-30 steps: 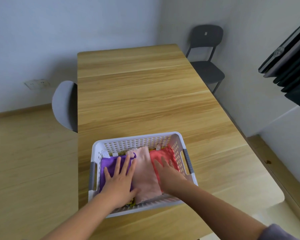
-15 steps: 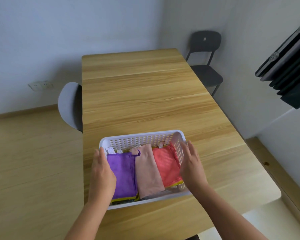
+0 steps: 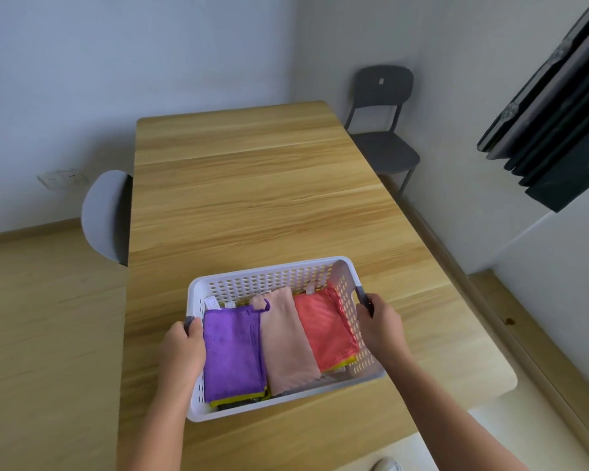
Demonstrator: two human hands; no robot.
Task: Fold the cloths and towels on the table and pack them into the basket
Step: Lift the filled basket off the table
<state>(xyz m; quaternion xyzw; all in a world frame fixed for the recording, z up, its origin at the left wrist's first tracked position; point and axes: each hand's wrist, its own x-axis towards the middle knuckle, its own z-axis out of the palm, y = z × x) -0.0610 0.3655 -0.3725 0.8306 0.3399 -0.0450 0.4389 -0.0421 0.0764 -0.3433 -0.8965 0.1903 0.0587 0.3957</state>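
Basket point(image 3: 269, 266) at the near end of the table point(image 3: 252, 185), holding 3 folded cloths side by side: purple cloth point(image 3: 232, 351) left, pink cloth point(image 3: 286, 338) middle, red cloth point(image 3: 323, 328) right. Within 1 s both hands have left the cloth tops, where they pressed flat. The left hand point(image 3: 184, 348) and right hand point(image 3: 381, 329) now curl their fingers round the grey side handles point(image 3: 363, 297). Packing appears complete, and a lift or shift likely follows.

Three top cloths point(image 3: 233, 351), one basket point(image 3: 272, 278), two chairs point(image 3: 383, 151).
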